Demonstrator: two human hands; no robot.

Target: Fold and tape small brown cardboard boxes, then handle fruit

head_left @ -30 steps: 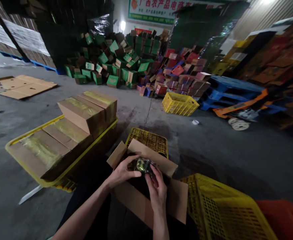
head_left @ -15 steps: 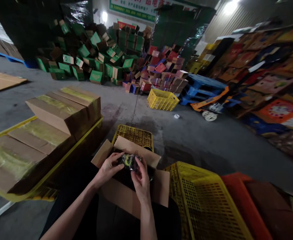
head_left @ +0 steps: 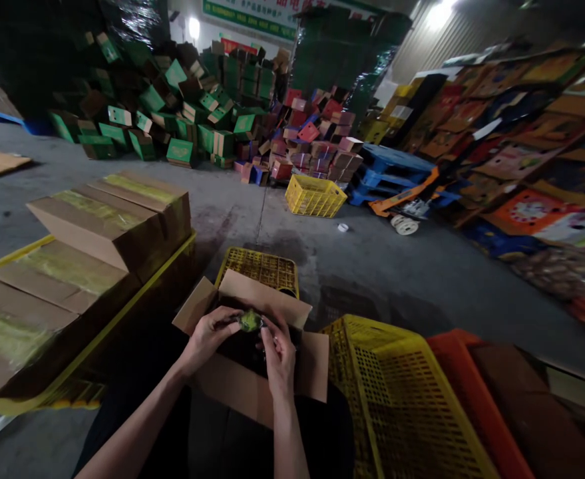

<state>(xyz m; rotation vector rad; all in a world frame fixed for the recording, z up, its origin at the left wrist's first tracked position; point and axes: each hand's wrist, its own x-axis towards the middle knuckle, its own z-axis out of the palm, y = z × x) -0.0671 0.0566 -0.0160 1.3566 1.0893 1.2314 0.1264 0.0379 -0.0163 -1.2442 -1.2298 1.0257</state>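
Note:
An open cardboard box (head_left: 235, 389) sits in front of my body with its flaps folded outward and its inside dark. Over its opening, my left hand (head_left: 208, 338) pinches the left end of a small green plastic-wrapped packet (head_left: 249, 320). My right hand (head_left: 279, 351) grips the packet's right end between thumb and fingers. The green contents show through shiny film, but I cannot make out what they are. Some dark, glossy material lies below my right fingers inside the box.
To the left, taped cartons (head_left: 100, 216) fill a yellow crate (head_left: 172, 266). An upturned yellow crate (head_left: 259, 266) stands behind the box. On the right are another yellow crate (head_left: 396, 362) and an orange crate (head_left: 464, 359). A pallet jack (head_left: 406, 199) and piled boxes stand farther back.
The packet has turned between my hands: its dark printed-looking side has given way to a bright green one. Both hands keep hold of it. The whole view has shifted slightly.

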